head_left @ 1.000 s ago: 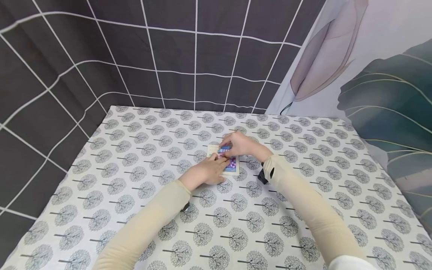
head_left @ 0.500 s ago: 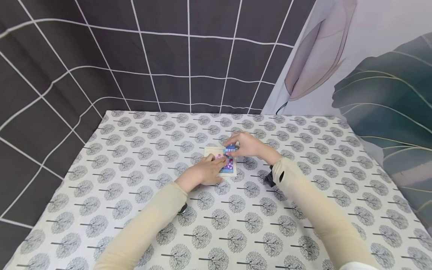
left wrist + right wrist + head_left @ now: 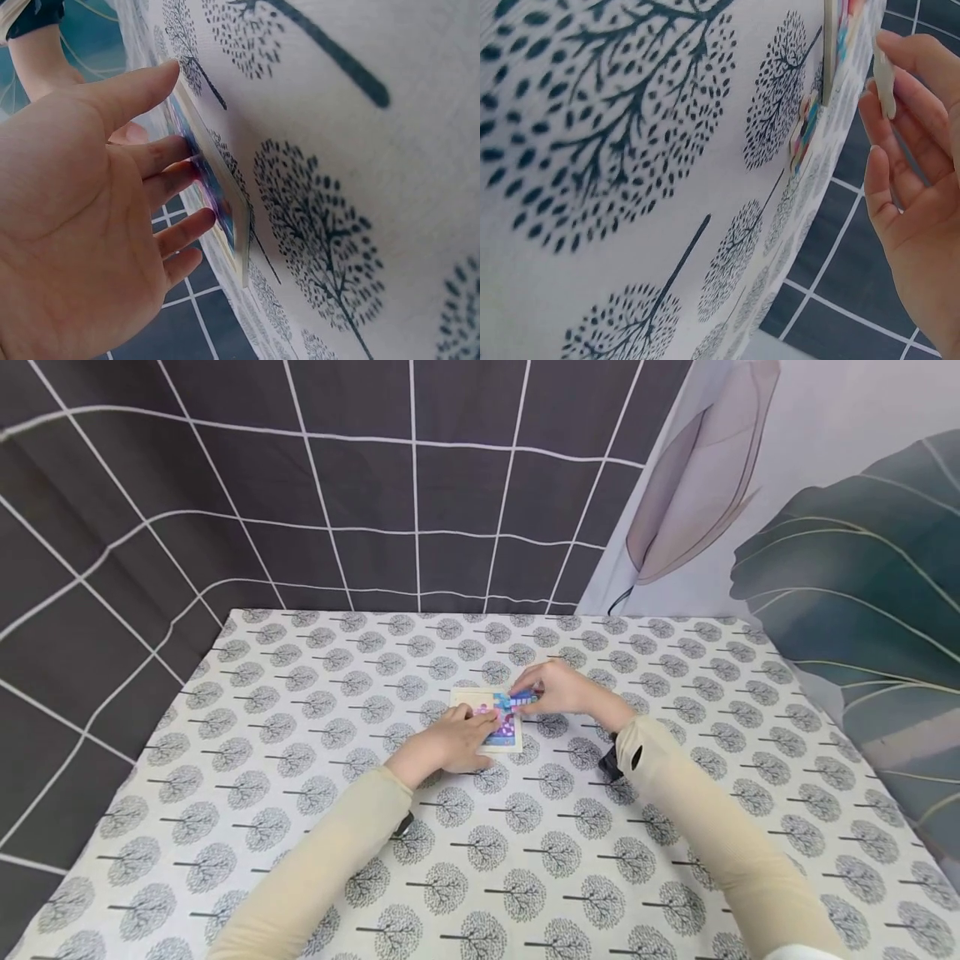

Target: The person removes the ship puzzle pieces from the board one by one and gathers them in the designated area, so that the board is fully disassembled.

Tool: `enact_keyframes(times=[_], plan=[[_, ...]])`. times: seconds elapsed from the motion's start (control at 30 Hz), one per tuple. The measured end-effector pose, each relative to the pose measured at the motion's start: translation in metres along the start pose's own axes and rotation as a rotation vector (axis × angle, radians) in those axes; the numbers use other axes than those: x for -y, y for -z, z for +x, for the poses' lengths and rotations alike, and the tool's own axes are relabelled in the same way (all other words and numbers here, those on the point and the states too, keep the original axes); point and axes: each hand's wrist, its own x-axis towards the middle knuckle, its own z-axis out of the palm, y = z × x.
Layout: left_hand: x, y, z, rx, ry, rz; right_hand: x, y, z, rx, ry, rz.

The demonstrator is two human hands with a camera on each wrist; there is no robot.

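A jigsaw puzzle in a flat pale tray (image 3: 470, 695) lies on the table, its picture pink, purple and blue. My left hand (image 3: 442, 742) rests its fingertips on the puzzle from the left, fingers loosely bent, thumb by the tray's near edge in the left wrist view. My right hand (image 3: 562, 687) pinches a puzzle piece (image 3: 885, 79) between thumb and fingers, at the tray's right edge. Its pale underside or edge faces the right wrist view. A colourful loose puzzle piece (image 3: 805, 135) lies on the cloth beside the tray in that view.
White cloth (image 3: 375, 827) with a tree print covers the table. A dark curtain (image 3: 375, 485) with white grid lines hangs behind and to the left. A leaf-patterned curtain (image 3: 847, 568) hangs at the right, with a thin black cord (image 3: 619, 600) at its foot.
My right hand has moved right with the puzzle piece, from over the puzzle's upper part to the tray's right edge, uncovering more of the picture. My left hand stays on the puzzle.
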Motion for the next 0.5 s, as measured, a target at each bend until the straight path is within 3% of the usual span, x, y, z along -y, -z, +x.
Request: enact_keyframes(times=[0.17,0.5], plan=[[0.000,-0.001,-0.001,-0.018,-0.008,-0.030,-0.005,0.000,-0.009,0.000,-0.056,0.050],[0.004,-0.003,0.001,-0.034,-0.015,-0.049,-0.017,0.009,-0.030,-0.030,-0.160,0.046]])
